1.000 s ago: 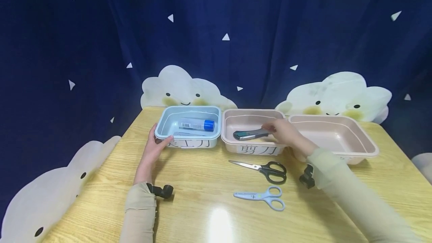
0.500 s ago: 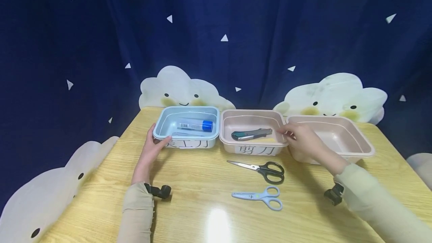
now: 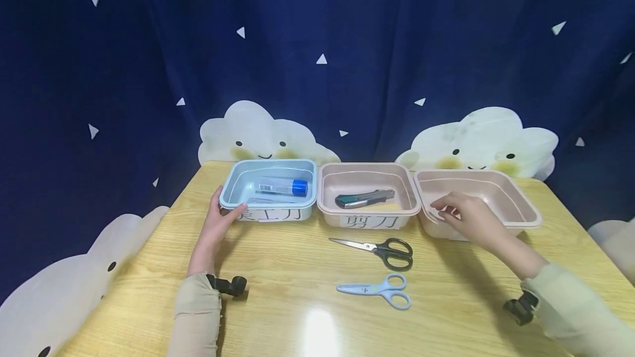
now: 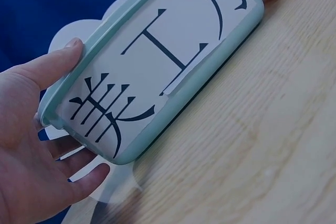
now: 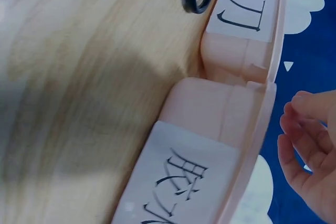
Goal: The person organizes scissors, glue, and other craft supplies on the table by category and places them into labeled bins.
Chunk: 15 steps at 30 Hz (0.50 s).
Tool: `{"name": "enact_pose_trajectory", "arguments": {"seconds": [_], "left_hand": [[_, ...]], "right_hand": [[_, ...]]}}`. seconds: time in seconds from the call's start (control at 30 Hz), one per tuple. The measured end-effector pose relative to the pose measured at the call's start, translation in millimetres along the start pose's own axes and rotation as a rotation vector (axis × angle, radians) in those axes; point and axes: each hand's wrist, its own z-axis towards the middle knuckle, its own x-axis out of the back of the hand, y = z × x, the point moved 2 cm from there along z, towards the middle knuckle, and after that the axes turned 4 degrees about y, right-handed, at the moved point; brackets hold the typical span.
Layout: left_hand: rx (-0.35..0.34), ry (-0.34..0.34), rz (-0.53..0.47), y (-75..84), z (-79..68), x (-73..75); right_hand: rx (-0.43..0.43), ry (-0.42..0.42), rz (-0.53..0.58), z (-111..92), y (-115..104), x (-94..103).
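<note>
Head view: Work is judged part-done. Boxed items: a glue stick [image 3: 283, 187] and a cutter [image 3: 362, 199]. Outstanding: black scissors [image 3: 379, 248] and light-blue scissors [image 3: 374, 289], both lying loose on the bench [image 3: 268, 313] in front of the boxes. The blue box [image 3: 273, 168], at the left of the row, contains the glue stick, its blue cap to the right; something clear in front of it cannot be identified. The middle pink box [image 3: 364, 174] contains the cutter, with a flat yellow piece [image 3: 387, 207] beside it, yet its front label [image 3: 372, 222] reads "scissors". The right pink box [image 3: 496, 180] is partly covered by the right grip [image 3: 468, 216], which is over its left end.

Left wrist view: The left grip [image 4: 31, 124] grasps the end of the blue box, thumb on the rim. The blue box's label reads "utility knife", at odds with the glue stick inside.

Right wrist view: The right grip is released, fingers loosely bent, nothing seen in it, apart from the rim. The right pink box's label begins with "glue"; the rest is cut off. Contents and labels therefore disagree; sorting is judged incomplete.
</note>
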Motion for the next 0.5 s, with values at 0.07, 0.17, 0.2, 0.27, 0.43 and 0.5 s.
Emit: {"name": "enact_pose_trajectory", "arguments": {"seconds": [0.07,0.17,0.2,0.27,0.43,0.5], "left_hand": [[0.011,-0.004,-0.006,0.1,0.1,0.3],[0.028,-0.006,-0.007,-0.3,1.1,0.7],[0.032,-0.006,-0.013,0.7,1.2,0.7],[0.034,-0.002,-0.010,-0.6,1.5,0.5],[0.016,0.006,0.013,-2.6,1.2,0.2],[0.009,0.007,0.008,-2.5,0.6,0.3]], "right_hand": [[-0.005,-0.001,0.000,-4,1,-0.8],[0.009,0.022,0.009,-10,-1,-4.8],[0.013,0.029,0.014,-12,-2,-6.8],[0.018,0.043,0.023,-15,-7,-10.8],[0.018,0.019,0.040,-20,-16,-23.0],[0.019,-0.013,0.056,-21,-18,-29.7]]}}
